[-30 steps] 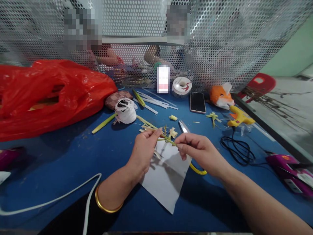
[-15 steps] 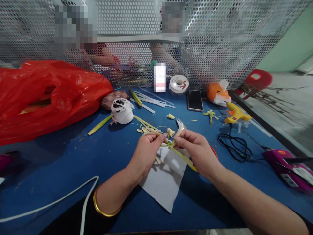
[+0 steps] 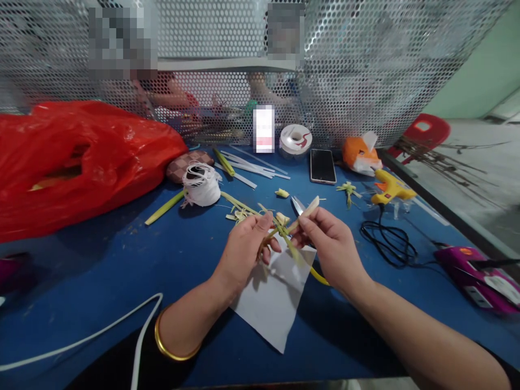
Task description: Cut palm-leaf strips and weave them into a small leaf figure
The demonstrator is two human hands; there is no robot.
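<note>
Thumb and fingers of my left hand [image 3: 244,244] pinch one side of a small woven piece of green leaf strips [image 3: 283,229]. On its other side, my right hand [image 3: 327,238] grips a pale strip that points up and away. A green strip end hangs down between the hands over a white paper sheet [image 3: 270,303]. Just beyond my right fingers, scissors blades [image 3: 298,205] show; their handles are mostly hidden. Behind my left hand lie loose strips [image 3: 239,215], and a small folded leaf piece [image 3: 281,193] rests farther back.
A red plastic bag [image 3: 101,157] fills the left, beside a white string roll [image 3: 202,186]. A ribbon spool [image 3: 296,140], a phone [image 3: 323,166] and an orange tissue pack [image 3: 361,154] stand at the back. A yellow glue gun [image 3: 392,188] with black cable lies right; a white cable [image 3: 97,330] crosses front left.
The woven piece has turned between my hands, and its pale strip now points farther right. More of my left fingers show beneath it. The view has shifted slightly.
</note>
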